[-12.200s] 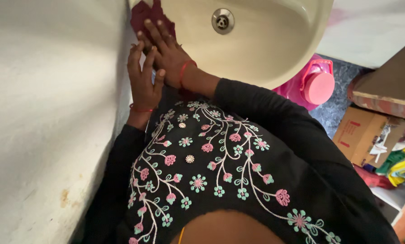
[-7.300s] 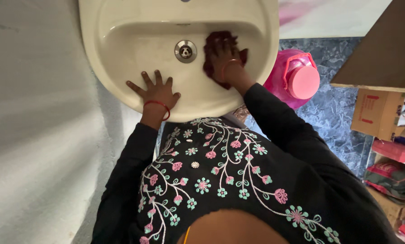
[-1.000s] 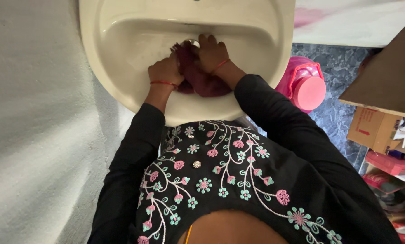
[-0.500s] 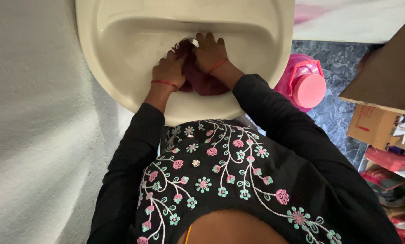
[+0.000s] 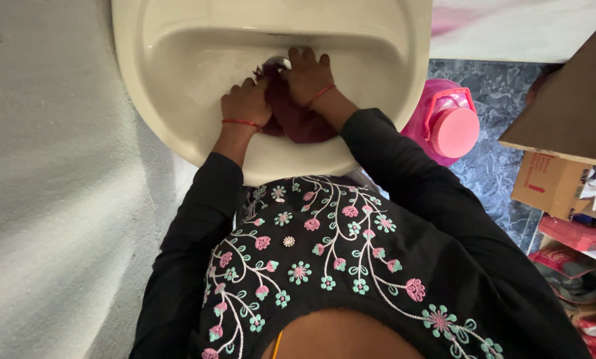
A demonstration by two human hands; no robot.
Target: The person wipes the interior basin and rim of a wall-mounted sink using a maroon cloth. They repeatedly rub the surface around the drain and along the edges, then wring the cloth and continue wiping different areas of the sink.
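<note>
A dark maroon cloth [image 5: 297, 119] is bunched at the bottom of the cream wash basin [image 5: 178, 80] by the drain, gripped by the curled fingers of the left hand [image 5: 246, 103] and pressed under the part-bent fingers of the right hand [image 5: 306, 76]; a pink lidded jug [image 5: 447, 126] is seen beside the basin.

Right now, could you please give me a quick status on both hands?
Left hand and right hand pressing maroon cloth. Cloth bunched in sink, by drain. Nothing obstructing.
</note>
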